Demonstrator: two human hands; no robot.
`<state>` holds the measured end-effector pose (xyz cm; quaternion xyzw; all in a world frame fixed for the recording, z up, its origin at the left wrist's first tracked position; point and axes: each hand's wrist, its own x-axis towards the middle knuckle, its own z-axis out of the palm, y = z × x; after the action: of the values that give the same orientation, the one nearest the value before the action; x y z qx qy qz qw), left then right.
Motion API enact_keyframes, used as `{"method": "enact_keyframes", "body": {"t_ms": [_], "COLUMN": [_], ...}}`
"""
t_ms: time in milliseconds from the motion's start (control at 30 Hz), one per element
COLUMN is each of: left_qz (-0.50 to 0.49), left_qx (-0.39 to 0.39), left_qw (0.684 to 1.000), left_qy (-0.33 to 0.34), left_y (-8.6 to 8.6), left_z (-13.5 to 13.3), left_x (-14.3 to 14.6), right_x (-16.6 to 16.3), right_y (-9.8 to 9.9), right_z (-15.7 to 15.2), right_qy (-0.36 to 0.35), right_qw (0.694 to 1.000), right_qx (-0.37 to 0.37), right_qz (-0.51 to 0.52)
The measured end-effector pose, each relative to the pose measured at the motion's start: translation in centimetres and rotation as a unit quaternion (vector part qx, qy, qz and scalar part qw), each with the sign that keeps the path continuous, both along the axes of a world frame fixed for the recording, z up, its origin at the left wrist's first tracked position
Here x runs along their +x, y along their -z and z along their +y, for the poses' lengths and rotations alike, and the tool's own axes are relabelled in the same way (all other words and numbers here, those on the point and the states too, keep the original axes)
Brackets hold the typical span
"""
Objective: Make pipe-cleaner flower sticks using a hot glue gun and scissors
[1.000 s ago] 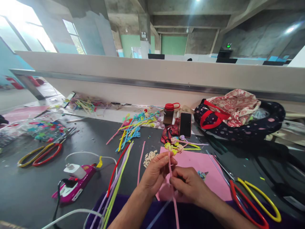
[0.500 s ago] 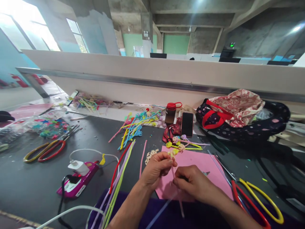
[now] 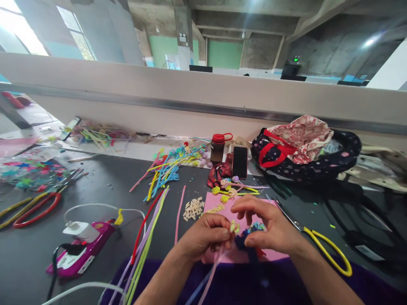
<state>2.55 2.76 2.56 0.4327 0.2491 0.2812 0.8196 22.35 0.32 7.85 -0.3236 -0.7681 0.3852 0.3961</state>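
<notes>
My left hand [image 3: 205, 237] is closed in a pinch on a pink pipe cleaner [image 3: 212, 267] topped with a small yellow curl [image 3: 234, 227]. My right hand [image 3: 270, 226] is closed around a dark blue pipe-cleaner piece [image 3: 251, 237] with a fuzzy blue tuft. Both hands meet low over a pink paper sheet [image 3: 219, 202] on the dark table [image 3: 95, 186]. Just beyond the sheet lie finished pipe-cleaner flowers [image 3: 232, 188] in yellow and lilac.
Loose pipe cleaners [image 3: 149, 237] lie to my left, with a heap of small beige pieces [image 3: 192, 208] beside them. A pink gadget with a white charger [image 3: 79, 243] sits further left. Yellow-handled scissors [image 3: 327, 250] lie right. A phone [image 3: 239, 162], a red-capped jar [image 3: 217, 148] and a dotted bag [image 3: 308, 156] stand at the back.
The hands have dropped nearer to me and the flower end has come down from upright. My right hand now grips a dark blue piece. The camera has swung slightly right.
</notes>
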Motion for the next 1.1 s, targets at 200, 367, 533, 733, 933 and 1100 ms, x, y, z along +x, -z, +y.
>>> {"method": "enact_keyframes", "body": {"t_ms": [200,367,533,733,933,1100], "left_qz": [0.007,0.003,0.001,0.01,0.011,0.017], "left_qx": [-0.021,-0.018,-0.017,-0.017,-0.011,-0.004], "left_qw": [1.0,1.0,1.0,1.0,1.0,1.0], "left_qy": [0.02,0.02,0.009,0.008,0.02,0.019], "left_y": [0.48,0.44,0.19,0.18,0.26,0.02], "left_z": [-0.06,-0.04,-0.16,-0.17,-0.04,-0.07], "left_x": [0.32,0.39,0.45,0.45,0.39,0.48], "right_x": [-0.63,-0.66,-0.75,-0.87,-0.79,-0.94], "right_y": [-0.02,0.03,-0.1,-0.05,-0.03,-0.12], "right_z": [-0.16,-0.24,-0.33,-0.28,-0.3,-0.26], "right_qy": [0.009,0.013,0.012,0.003,0.007,0.004], "right_qw": [1.0,0.999,0.999,0.999,0.998,0.998], "right_qx": [0.021,0.037,0.041,0.052,0.057,0.065], "right_qz": [-0.005,-0.004,-0.005,-0.001,-0.005,-0.007]}}
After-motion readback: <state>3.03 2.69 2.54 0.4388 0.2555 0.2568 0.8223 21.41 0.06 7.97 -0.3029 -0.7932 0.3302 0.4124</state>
